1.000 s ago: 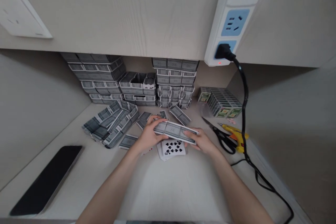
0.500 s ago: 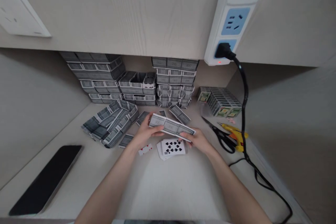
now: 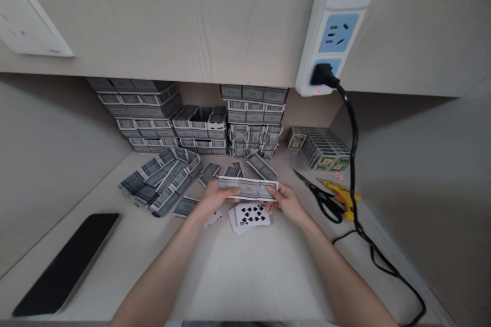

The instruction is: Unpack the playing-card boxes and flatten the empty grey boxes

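Note:
A long strip of joined playing cards (image 3: 249, 189), patterned backs showing, is held level between both hands. My left hand (image 3: 215, 197) grips its left end, thumb on the front face. The right end is pinched by my right hand (image 3: 286, 202), its thumb on top and fingers below. Just under the strip lies a small pile of loose cards with the ten of spades (image 3: 251, 215) face up. Another face-up card (image 3: 213, 218) with red marks lies beside my left hand. Behind the strip are folded card pieces (image 3: 262, 166).
Stacked card-built blocks (image 3: 255, 112) line the back, with an open card tray (image 3: 161, 181) at left. A black phone (image 3: 69, 263) lies front left. Scissors (image 3: 326, 200), a yellow glue gun (image 3: 347, 198), boxed decks (image 3: 326, 148) and a power strip (image 3: 326, 36) are at right.
The card strip has turned from slanting down to the right to nearly level. My right hand has risen slightly with its end, and my left hand has shifted slightly down.

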Tool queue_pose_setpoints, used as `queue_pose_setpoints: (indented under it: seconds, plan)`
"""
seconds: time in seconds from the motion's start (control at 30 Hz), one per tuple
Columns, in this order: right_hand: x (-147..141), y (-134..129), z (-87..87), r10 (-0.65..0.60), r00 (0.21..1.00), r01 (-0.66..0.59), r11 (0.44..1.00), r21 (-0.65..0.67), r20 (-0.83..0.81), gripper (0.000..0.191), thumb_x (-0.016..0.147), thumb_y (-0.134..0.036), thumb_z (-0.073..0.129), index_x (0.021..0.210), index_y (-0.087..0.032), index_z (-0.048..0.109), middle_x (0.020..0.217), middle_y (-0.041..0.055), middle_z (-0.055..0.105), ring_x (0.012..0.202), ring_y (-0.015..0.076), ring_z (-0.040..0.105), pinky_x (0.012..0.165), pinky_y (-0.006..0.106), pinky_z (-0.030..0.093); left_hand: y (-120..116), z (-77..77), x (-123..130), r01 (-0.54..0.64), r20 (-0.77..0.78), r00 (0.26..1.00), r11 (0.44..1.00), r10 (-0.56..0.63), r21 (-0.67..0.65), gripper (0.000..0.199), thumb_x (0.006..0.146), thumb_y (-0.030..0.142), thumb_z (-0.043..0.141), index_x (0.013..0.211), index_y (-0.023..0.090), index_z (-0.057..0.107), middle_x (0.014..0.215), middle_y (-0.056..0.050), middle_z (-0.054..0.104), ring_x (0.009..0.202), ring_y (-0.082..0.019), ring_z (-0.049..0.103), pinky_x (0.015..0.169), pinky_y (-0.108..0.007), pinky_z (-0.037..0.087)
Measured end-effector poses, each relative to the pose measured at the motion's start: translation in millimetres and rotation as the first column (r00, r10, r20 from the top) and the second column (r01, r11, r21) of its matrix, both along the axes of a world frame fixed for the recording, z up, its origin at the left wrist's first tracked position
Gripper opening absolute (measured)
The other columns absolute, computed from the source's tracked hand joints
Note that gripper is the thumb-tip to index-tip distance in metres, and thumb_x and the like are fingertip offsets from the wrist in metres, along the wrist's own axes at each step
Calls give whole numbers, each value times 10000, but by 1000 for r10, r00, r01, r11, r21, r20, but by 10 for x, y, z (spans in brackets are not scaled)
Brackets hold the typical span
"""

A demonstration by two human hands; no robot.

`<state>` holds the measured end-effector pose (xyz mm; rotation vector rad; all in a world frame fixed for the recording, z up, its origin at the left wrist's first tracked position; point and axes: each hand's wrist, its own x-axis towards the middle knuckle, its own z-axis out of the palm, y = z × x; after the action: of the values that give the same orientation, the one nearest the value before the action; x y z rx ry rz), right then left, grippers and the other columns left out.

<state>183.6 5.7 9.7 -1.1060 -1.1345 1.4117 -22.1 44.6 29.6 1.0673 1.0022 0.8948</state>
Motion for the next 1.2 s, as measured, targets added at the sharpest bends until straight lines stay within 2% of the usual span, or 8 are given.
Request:
queue_pose_setpoints:
  seconds: [0.47,0.7,0.8,0.87,0.93,1.0,1.13,1.2]
  plan:
    - [-3,-11,11,26,999,-26,1000,-4,-27,325,717,-487,540,796,-175,499,604,10,648,388,130,559,355,237,439,-79,-24,94,40,27,999,999,-41,18,393,565,309,726,896,112,652,956,-112,664,796,-225,631,646,-324,535]
    - [-5,-1,8,5,1000,-5,1000,-3,-6,387,727,-542,493,829,-169,512,613,20,643,405,140,565,364,245,444,-100,16,142,16,20,1000,1000,-17,17,387,542,298,736,865,101,652,903,-100,676,789,-229,629,652,-339,538]
    - [-28,11,-6,-209,974,200,974,101,88,410,727,-531,497,910,-166,532,789,66,662,605,181,623,463,274,495,-117,7,187,-75,21,997,995,74,69,366,540,306,733,834,104,650,870,-78,682,769,-219,629,660,-342,539]
    - [-59,1,-7,-425,892,381,890,250,154,429,729,-490,521,1006,-163,531,985,106,629,852,217,605,647,319,517,-135,-2,217,-152,7,988,979,152,138,343,554,321,721,817,115,645,855,-60,683,735,-204,632,664,-337,537]
    - [-104,-26,-4,-533,823,441,817,371,197,460,743,-442,533,1101,-156,503,1127,131,563,1017,232,534,827,366,458,-166,1,241,-204,-31,976,952,217,230,302,582,338,699,789,128,636,805,-43,686,686,-190,633,657,-324,531]
    - [-160,-61,-5,-507,837,395,820,415,206,500,750,-412,540,1176,-165,453,1224,132,495,1087,228,489,919,384,391,-217,24,261,-203,-94,965,923,246,328,254,611,353,675,743,143,623,719,-28,682,645,-184,630,640,-305,517]
    - [-234,-105,-8,-411,900,330,860,390,145,739,708,-415,597,1315,-199,234,1356,126,339,1192,225,390,967,399,341,-342,117,295,-110,-193,957,888,215,446,195,649,356,640,672,165,607,622,-17,661,616,-174,616,623,-272,485]
    - [-231,-109,-2,-355,922,277,884,377,154,754,687,-432,617,1305,-198,255,1347,123,356,1212,224,366,984,399,318,-386,155,306,-51,-225,959,885,174,464,190,651,352,638,657,165,607,614,-17,653,594,-165,603,602,-262,473]
